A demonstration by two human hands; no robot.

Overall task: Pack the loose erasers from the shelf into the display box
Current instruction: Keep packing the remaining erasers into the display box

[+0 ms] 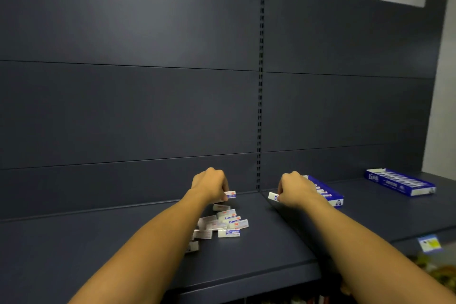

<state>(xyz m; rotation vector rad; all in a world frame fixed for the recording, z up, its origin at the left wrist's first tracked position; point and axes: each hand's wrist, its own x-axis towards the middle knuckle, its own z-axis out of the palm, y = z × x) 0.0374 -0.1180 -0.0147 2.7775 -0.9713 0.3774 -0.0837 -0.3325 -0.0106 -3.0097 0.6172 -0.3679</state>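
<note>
Two hands each pinch one eraser: left hand (209,184) above the loose erasers (223,226) on the shelf (259,249), right hand (293,189) beside the display box (328,192).

Two bare arms reach forward, side by side, with a gap between them. Both come up from the bottom of the view and stretch out almost straight.

The left hand (209,185) is curled, with its back facing up. Its fingertips pinch a small eraser (230,194) that sticks out to the right.

The right hand (292,189) is curled too, knuckles up. It pinches another eraser (273,196), which pokes out to the left.

The two hands are at about the same height and do not touch.
</note>
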